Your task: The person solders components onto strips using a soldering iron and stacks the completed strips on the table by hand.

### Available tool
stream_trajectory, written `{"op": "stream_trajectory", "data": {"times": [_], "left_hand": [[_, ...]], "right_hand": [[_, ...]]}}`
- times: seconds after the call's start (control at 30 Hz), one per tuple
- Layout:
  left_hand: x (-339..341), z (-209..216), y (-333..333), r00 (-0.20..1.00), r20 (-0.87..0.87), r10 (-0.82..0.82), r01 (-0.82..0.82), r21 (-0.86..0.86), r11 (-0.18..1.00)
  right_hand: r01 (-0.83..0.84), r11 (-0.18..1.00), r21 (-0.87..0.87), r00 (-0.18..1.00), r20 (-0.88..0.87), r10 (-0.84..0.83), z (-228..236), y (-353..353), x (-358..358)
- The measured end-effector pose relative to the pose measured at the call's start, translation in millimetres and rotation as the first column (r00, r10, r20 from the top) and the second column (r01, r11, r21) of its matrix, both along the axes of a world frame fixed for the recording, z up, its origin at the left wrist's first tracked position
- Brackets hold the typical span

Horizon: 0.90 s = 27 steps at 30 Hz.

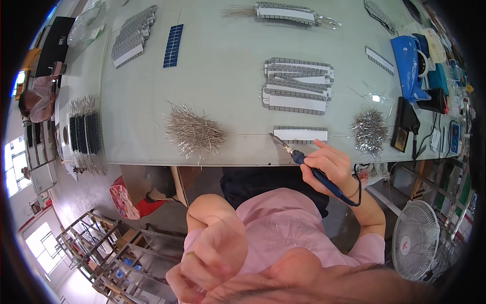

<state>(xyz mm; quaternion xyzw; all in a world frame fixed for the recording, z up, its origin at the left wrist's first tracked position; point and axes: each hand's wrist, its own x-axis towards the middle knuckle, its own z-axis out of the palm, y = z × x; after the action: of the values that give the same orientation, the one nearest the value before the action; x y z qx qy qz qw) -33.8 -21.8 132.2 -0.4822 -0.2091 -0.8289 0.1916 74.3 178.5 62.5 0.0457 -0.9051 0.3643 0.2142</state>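
Note:
In my right hand (328,167) is a soldering iron (324,181) with a dark blue handle, its fingers closed around it. The iron's tip is at the left end of a small white strip with grey segmented edges (300,135), which lies near the table's front edge. A thin wire (248,134) runs out from that end to the left, toward a heap of thin metal wires (195,129). My left hand (215,256), with a ring on one finger, is raised well off the table, close to the camera. Its fingers are curled and their tips are hidden.
Behind the strip lies a stack of similar strips (297,86). A second shiny wire heap (370,130) is to the right, near a black box (405,124) and a blue pouch (409,66). At far left stand bundled dark panels (85,133). A fan (416,240) stands lower right.

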Motion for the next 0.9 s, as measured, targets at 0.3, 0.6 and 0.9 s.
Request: {"op": "stream_trajectory", "data": {"times": [0.3, 0.6, 0.9], "left_hand": [[3, 9, 17, 0.995, 0.036, 0.094, -0.099, 0.19, 0.977], [15, 8, 18, 0.987, 0.08, 0.141, -0.144, 0.028, 0.989], [24, -98, 38, 0.936, -0.352, 0.031, -0.353, -0.935, 0.037]], "right_hand": [[0.001, 1.0, -0.018, 1.0, -0.004, -0.001, 1, 0, -2], [-0.029, 0.997, -0.076, 1.0, -0.009, 0.028, -1, 2, -5], [0.32, 0.848, -0.424, 0.94, 0.033, -0.338, -27, 27, 42]]}}
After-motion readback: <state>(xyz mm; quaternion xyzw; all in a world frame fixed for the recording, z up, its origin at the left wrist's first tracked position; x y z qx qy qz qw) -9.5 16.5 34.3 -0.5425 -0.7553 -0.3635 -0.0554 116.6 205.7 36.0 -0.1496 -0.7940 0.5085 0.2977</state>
